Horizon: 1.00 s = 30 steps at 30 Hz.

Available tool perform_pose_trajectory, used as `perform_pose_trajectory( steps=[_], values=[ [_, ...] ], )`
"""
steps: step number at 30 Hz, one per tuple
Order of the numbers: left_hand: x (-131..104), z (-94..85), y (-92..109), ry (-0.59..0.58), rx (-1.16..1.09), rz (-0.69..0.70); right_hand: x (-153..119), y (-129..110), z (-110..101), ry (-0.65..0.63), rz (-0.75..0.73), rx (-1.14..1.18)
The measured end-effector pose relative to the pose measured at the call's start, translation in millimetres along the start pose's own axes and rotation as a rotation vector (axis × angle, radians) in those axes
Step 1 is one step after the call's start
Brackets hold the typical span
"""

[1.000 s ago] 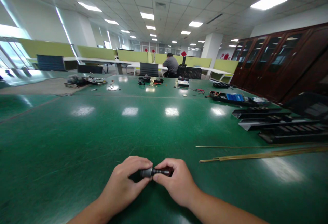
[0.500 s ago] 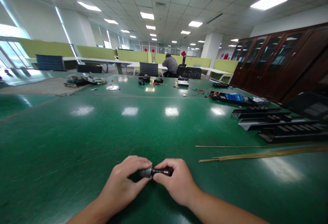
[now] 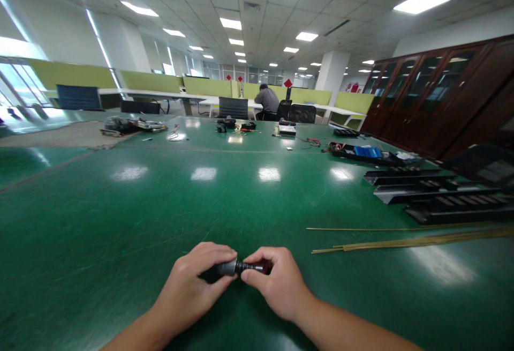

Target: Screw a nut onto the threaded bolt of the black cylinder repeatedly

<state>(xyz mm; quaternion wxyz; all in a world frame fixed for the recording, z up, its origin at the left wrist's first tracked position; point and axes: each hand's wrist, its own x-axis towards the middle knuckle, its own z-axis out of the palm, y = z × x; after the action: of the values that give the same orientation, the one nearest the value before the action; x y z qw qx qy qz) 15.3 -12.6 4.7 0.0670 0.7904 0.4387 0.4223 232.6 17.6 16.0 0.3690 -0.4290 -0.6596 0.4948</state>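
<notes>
Between thumb and fingers, my left hand [image 3: 199, 278] pinches a short grey cylinder [image 3: 228, 268] lying sideways above the green table. From its right side extends a dark ringed shaft [image 3: 246, 266] with a shiny section, leading to a dark reddish end. My right hand [image 3: 279, 281] is closed round that shaft and end, its fingertips close to my left ones. The two pieces meet in line; whether they are joined cannot be made out. My right fingers and palm partly hide the reddish end.
Thin brass-coloured rods [image 3: 373, 244] lie at right, with black metal channels [image 3: 417, 193] behind them. Farther back are a black tray with blue packs [image 3: 367, 151], a small white-topped box [image 3: 287, 130] and a clutter of parts [image 3: 130, 126]. A person [image 3: 267, 100] sits beyond the green table [image 3: 160, 201].
Hardly anything differs. Both hands keep their grip, and the held pieces have shifted very slightly upward and tilted a little.
</notes>
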Motion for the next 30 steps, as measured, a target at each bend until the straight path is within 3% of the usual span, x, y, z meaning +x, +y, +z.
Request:
perform_pose_trajectory(
  steps=[30],
  values=[
    [-0.1, -1.6, -2.4, 0.021, 0.027, -0.015, 1.3, 6.1, 1.3, -0.010, -0.027, 0.047]
  ],
)
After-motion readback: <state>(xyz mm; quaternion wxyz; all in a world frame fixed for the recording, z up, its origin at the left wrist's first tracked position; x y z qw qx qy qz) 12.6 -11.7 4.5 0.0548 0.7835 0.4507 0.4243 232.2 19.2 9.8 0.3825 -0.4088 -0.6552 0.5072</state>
